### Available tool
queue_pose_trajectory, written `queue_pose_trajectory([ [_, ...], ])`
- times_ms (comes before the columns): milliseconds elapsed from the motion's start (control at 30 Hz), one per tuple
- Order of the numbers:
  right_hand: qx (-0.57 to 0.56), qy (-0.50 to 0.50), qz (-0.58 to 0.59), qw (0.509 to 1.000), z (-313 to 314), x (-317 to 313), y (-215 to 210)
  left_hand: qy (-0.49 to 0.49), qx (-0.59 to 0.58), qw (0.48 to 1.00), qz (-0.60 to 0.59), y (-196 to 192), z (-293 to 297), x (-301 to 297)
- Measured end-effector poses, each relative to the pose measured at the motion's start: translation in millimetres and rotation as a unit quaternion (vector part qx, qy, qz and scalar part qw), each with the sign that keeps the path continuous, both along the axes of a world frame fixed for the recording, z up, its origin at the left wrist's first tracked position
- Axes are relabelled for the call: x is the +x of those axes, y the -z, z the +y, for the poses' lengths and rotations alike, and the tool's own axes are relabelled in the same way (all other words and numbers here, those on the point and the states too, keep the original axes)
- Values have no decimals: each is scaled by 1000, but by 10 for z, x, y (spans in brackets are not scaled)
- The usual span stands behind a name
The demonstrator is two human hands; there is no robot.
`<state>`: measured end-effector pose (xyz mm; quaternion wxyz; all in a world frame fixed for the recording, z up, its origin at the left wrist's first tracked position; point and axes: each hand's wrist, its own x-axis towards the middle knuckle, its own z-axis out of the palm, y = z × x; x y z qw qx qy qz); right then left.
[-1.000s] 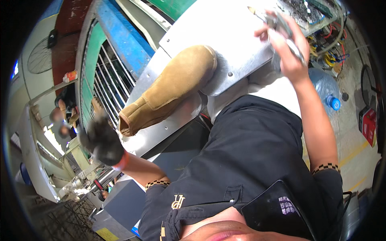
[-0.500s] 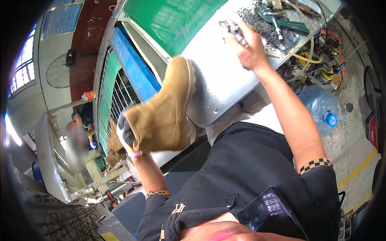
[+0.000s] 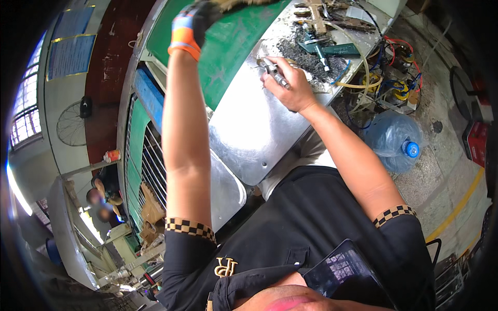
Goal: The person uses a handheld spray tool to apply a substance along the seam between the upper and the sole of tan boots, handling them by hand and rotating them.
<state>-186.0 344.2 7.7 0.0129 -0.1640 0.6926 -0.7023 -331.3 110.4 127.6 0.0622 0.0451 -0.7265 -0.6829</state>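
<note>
One brown item (image 3: 248,3), probably a boot, appears cropped over the green surface (image 3: 225,57) beside our gloved left hand (image 3: 198,23), whose grip we cannot tell; our right hand (image 3: 294,87) pinches a metal tool (image 3: 278,76). We judge the work unfinished. Dark debris (image 3: 292,50) and a green-handled tool (image 3: 341,50) crowd the bench (image 3: 233,129) nearby.

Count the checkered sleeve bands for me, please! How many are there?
2. The left checkered band edges the left sleeve; the right checkered band edges the right sleeve. Others may be hidden from view.
</note>
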Motion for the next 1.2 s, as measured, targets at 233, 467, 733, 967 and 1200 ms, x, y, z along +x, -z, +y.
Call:
queue_pose_trajectory([
  [233,-20,-4,37,999,-23,-50,124,-56,-291,955,23,803,-85,2422],
  [467,-66,-53,-58,995,-14,-37,99,-200,-251,947,15,995,-672,4781],
  [733,83,-49,29,995,-691,583,187,-435,-318,842,-25,1274,-2704,6084],
  [967,85,-224,76,968,-1612,1282,129,-568,-547,563,-248,979,-5243,7413],
  [1200,56,-234,51,969,-1817,1351,-90,-662,-342,596,-298,1020,-5851,8442],
])
